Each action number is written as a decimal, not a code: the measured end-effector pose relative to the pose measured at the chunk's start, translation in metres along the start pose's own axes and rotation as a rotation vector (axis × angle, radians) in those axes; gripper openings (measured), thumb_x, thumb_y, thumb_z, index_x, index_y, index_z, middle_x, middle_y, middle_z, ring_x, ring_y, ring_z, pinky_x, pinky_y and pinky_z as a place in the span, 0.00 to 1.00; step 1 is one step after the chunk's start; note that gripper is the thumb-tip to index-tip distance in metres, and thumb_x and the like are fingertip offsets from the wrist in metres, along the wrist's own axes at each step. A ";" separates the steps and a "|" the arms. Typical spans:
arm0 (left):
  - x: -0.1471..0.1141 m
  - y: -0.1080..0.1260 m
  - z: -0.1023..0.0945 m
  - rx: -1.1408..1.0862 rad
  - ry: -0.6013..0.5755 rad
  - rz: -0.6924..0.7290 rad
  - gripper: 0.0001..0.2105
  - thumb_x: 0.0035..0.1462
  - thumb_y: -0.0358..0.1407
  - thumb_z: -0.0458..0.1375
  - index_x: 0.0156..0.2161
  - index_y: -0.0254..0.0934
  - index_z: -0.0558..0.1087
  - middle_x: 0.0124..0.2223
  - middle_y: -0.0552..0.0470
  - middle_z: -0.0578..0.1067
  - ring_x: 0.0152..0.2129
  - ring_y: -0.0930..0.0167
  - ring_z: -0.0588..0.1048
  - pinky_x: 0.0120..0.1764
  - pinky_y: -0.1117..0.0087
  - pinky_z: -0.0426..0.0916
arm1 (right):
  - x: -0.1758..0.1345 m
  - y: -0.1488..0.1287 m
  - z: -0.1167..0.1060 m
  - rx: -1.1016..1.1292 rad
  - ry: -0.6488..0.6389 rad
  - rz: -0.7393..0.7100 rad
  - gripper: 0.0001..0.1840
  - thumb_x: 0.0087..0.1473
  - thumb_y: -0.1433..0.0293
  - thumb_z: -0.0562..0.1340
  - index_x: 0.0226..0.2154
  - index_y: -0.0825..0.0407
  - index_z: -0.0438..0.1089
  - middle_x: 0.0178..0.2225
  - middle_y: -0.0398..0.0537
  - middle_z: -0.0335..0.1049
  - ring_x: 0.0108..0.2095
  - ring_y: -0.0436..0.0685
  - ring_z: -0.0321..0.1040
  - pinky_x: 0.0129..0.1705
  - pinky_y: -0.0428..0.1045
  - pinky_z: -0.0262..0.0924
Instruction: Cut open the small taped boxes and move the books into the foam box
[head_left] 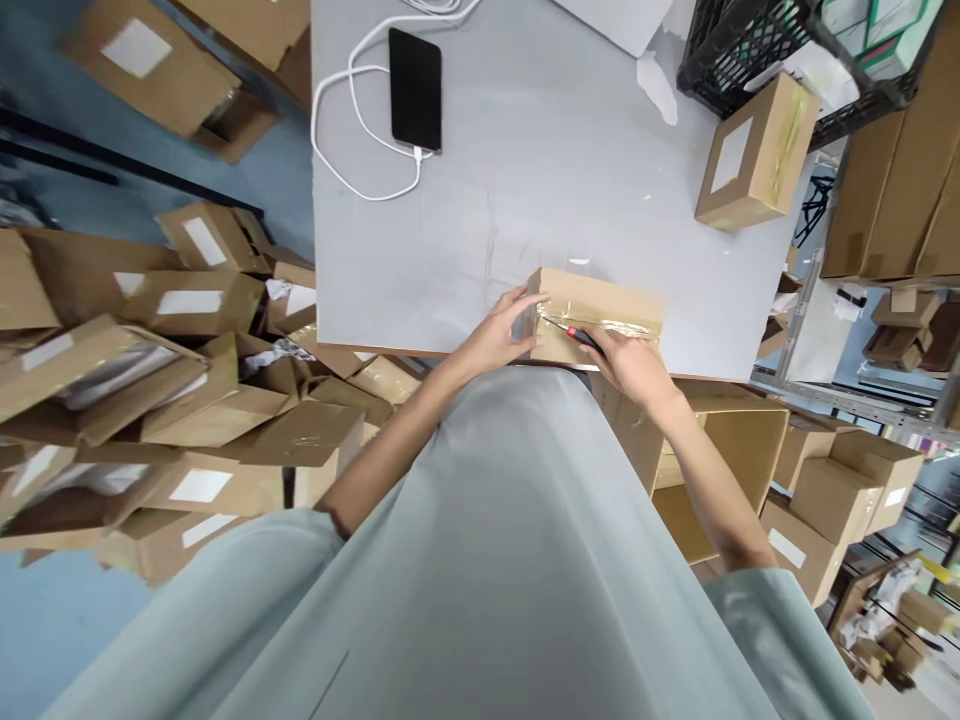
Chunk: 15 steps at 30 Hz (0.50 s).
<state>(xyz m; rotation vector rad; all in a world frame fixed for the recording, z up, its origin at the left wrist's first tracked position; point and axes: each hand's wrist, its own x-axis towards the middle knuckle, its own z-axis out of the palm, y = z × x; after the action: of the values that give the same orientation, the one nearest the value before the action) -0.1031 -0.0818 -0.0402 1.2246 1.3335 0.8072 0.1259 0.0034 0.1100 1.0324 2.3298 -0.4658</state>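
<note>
Taped carton [600, 292] lies at the near edge of the counter [540, 170], the left hand [495, 335] steadying it with grip spread wide, the right hand's [631, 366] grip closed around a red-and-black tool [580, 338] which, should the tape [630, 328] yield suddenly, could slip leftward into those fingers.

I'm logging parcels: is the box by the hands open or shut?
The box looks shut: no flap raised, shiny tape along it. The right hand holds a tool there; any cut is unclear.

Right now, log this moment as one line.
left hand: at end of taped box | right hand: gripping red-and-black tool | box: at table edge
</note>
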 end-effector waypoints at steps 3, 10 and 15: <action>0.000 -0.006 0.000 -0.041 0.002 0.043 0.35 0.64 0.44 0.64 0.74 0.48 0.65 0.76 0.44 0.62 0.76 0.55 0.59 0.73 0.51 0.63 | 0.011 -0.008 -0.014 -0.141 -0.096 -0.013 0.30 0.81 0.55 0.42 0.71 0.47 0.64 0.54 0.59 0.82 0.45 0.67 0.81 0.40 0.52 0.60; 0.002 -0.012 0.002 -0.123 0.005 0.043 0.36 0.61 0.43 0.67 0.73 0.49 0.67 0.74 0.45 0.66 0.71 0.55 0.66 0.69 0.52 0.68 | 0.022 -0.009 -0.030 -0.274 -0.207 -0.036 0.26 0.81 0.61 0.43 0.71 0.49 0.62 0.51 0.62 0.82 0.43 0.65 0.82 0.42 0.53 0.63; 0.004 -0.015 0.002 -0.171 -0.010 0.015 0.36 0.60 0.44 0.68 0.72 0.49 0.68 0.73 0.45 0.67 0.69 0.52 0.68 0.64 0.52 0.74 | 0.029 -0.021 -0.041 -0.320 -0.237 -0.060 0.22 0.79 0.71 0.47 0.65 0.53 0.67 0.49 0.63 0.82 0.43 0.66 0.83 0.41 0.53 0.64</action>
<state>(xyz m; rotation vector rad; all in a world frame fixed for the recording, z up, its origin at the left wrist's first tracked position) -0.1038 -0.0822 -0.0554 1.1038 1.2226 0.9055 0.0800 0.0272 0.1269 0.7160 2.1390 -0.2128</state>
